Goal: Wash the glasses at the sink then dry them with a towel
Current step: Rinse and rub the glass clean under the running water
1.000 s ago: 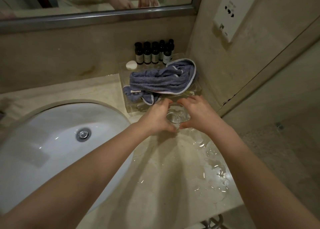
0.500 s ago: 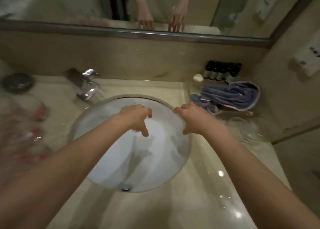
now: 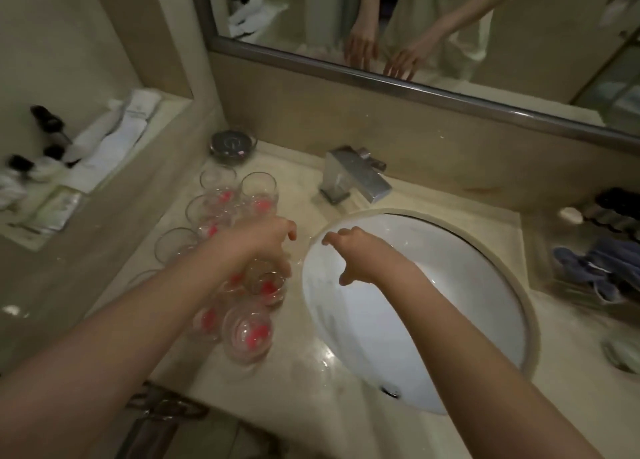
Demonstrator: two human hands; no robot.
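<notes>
Several clear glasses (image 3: 221,212) with red marks inside stand clustered on the beige stone tabletop (image 3: 304,399) to the left of a white oval sink (image 3: 433,320), as a person reaches over them with both bare arms. The left hand (image 3: 263,240) hovers over the middle of the cluster, its fingers curling down onto one glass (image 3: 265,282); whether that grip has fully closed around the rim cannot be told through the motion blur. The right hand (image 3: 360,256) hangs above the left edge of the basin, fingers loosely bent and apart, holding nothing. A square chrome faucet (image 3: 353,178) sits behind the sink, with a small dark dish (image 3: 232,145) near the wall beyond the glasses. At far right, a blue-grey towel (image 3: 595,268) lies bunched in a clear tray (image 3: 547,236), well apart from both hands, beside a row of dark bottles (image 3: 616,205). Water droplets glisten on the tabletop in front of the sink. A wall mirror (image 3: 311,15) reflects the person's forearms and hands.
</notes>
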